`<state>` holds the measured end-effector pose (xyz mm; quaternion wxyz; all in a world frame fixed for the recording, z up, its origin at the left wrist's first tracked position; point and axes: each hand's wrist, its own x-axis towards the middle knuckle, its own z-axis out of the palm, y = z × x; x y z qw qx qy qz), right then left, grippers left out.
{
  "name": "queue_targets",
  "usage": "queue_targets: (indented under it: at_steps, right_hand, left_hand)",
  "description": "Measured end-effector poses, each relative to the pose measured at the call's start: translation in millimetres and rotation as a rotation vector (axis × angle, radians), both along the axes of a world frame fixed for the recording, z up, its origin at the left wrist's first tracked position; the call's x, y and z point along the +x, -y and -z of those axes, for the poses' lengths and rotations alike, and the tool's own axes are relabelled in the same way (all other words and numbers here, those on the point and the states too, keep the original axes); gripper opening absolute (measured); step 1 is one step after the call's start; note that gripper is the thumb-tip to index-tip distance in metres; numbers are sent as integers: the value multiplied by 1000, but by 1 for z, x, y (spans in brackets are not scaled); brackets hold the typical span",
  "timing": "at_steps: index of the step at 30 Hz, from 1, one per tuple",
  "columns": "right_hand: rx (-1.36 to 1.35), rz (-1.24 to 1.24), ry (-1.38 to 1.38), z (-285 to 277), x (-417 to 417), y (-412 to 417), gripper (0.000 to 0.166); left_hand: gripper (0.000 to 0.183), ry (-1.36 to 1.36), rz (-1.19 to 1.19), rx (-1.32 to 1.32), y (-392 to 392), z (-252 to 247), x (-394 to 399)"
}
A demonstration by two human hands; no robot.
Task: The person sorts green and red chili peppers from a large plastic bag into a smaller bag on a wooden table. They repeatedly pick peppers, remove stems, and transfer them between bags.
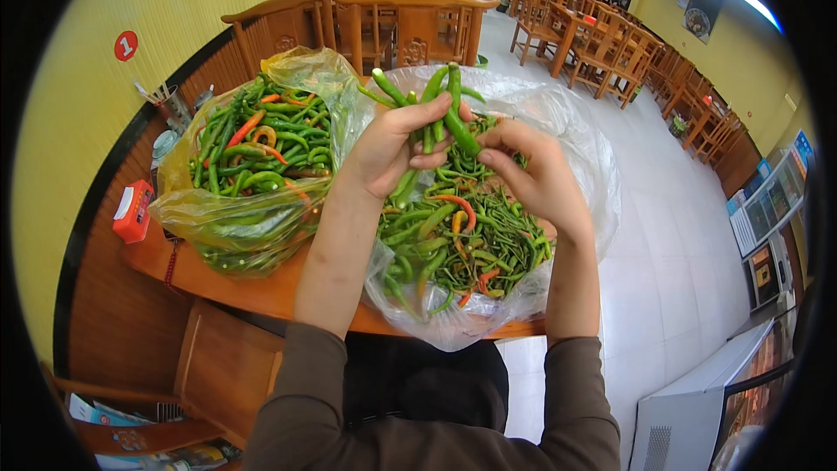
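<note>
My left hand (399, 140) is closed around several green chili peppers (431, 88), whose ends stick out above and below the fingers. The thumb and fingers of my right hand (533, 170) pinch the lower end of one green pepper (463, 134) that leans across the bunch. Beneath both hands, a clear plastic bag (582, 137) lies spread on the wooden table (274, 291), bearing green peppers, a few red and orange ones, and a heap of thin green stems (497, 226). To the left, a yellowish plastic bag (255, 219) is full of green and red peppers (268, 137).
A red tissue box (133, 210) and a container of chopsticks (171, 104) stand by the wall at the left. Wooden chairs (418, 19) are across the table, and another chair (225, 366) is at the lower left. A white appliance (693, 379) is at the lower right.
</note>
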<state>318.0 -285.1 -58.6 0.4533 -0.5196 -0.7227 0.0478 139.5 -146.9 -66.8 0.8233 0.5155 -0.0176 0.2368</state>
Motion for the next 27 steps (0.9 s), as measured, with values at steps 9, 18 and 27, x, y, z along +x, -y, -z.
queue_targets:
  at_steps: [9,18,27]
  right_hand:
    - [155,315,147,-3,15,6,10]
    - [-438,205,157,20,48,-11,27]
    - [-837,782,542,99,139,-48,37]
  left_hand:
    - [23,7,-465,170,47,-1,28]
    - [16,78,-728,531,59,-8,23]
    - [19,112,-548,346,43,-3,20]
